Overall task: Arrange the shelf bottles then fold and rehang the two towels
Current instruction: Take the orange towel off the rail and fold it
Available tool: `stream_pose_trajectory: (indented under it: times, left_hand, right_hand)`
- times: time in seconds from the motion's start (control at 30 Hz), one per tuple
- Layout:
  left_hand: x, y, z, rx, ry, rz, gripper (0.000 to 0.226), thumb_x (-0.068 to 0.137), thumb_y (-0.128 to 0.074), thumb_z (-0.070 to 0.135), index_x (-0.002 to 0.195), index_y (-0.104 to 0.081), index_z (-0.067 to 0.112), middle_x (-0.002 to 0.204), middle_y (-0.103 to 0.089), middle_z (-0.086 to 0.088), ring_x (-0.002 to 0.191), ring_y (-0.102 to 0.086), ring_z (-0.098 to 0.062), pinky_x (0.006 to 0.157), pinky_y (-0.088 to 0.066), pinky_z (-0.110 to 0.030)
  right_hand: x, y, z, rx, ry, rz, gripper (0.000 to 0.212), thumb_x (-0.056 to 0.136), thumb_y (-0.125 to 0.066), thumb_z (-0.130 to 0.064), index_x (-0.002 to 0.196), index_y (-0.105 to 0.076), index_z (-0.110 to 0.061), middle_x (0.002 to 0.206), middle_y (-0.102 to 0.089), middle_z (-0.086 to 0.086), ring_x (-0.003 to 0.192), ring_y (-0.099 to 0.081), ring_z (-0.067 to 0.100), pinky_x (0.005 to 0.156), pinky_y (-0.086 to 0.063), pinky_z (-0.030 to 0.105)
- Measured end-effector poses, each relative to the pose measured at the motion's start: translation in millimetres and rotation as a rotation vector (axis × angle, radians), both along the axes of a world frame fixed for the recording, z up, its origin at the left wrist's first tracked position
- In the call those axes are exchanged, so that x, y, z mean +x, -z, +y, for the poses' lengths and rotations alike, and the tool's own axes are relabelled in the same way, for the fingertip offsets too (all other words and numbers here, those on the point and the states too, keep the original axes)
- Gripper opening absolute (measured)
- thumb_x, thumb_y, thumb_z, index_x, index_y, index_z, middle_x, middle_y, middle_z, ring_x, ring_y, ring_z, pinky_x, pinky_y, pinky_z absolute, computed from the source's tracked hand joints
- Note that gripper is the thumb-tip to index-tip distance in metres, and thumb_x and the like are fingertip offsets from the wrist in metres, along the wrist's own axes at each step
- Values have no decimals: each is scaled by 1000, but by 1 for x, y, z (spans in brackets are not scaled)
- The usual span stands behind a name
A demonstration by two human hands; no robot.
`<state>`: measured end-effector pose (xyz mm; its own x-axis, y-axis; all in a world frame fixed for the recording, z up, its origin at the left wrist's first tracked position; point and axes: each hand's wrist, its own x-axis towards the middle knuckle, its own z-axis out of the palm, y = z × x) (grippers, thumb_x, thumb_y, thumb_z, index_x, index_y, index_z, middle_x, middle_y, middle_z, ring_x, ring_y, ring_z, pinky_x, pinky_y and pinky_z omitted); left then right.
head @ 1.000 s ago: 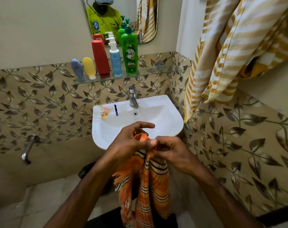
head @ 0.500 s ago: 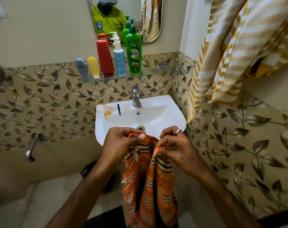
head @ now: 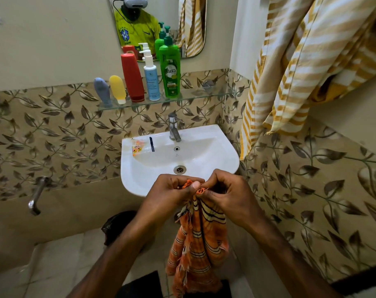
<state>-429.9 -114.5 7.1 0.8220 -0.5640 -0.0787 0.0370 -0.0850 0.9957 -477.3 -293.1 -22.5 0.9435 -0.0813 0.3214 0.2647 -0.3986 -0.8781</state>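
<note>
Gripping the orange striped towel (head: pixel 199 244) at its top edge: left hand (head: pixel 172 194) and right hand (head: pixel 228 196) both pinch it with curled fingers, side by side, just in front of the sink (head: pixel 215 160). Towel hangs bunched below the hands. Behind the sink, glass shelf (head: pixel 193 97) carries five bottles in a row: grey-blue (head: pixel 102 91), yellow (head: pixel 118 89), red (head: pixel 132 77), white pump (head: pixel 151 79), green (head: pixel 170 70). Yellow-striped towel (head: pixel 311 61) hangs on the right wall.
</note>
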Motion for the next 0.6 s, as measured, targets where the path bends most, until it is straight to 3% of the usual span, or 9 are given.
stream_pose_trajectory:
  times: [0.13, 0.27, 0.4, 0.6]
  left_hand:
    - [0, -1, 3, 38, 45, -31, 32, 83, -72, 29, 111, -76, 13, 106, -78, -3, 105, -72, -17, 95, -53, -37]
    - [1, 0, 5, 92, -15, -121, 28, 80, -78, 18, 108, -77, 14, 100, -79, -2, 99, -74, -18, 94, -56, -43]
    - [0, 2, 4, 107, -97, -125, 16, 89, -69, 10, 100, -79, 13, 92, -79, -1, 93, -75, -15, 87, -59, -36]
    - [6, 3, 9, 114, -190, -131, 15, 91, -66, 10, 97, -79, 14, 91, -79, -2, 91, -75, -16, 75, -55, -30]
  right_hand:
    - [4, 1, 1, -86, 72, -33, 24, 81, -84, -18, 74, -62, -25, 69, -64, -7, 65, -61, 1, 56, -45, 13]
    - [10, 4, 3, -129, 104, -31, 25, 80, -84, -15, 74, -61, -24, 68, -65, -8, 64, -62, 2, 54, -46, 16]
    - [13, 4, 3, -48, 51, 23, 25, 78, -87, -23, 79, -62, -20, 70, -68, 0, 64, -67, 13, 57, -57, 34]
    - [13, 11, -5, 73, -123, 184, 25, 75, -88, -24, 88, -68, -15, 81, -75, 7, 75, -75, 25, 68, -61, 46]
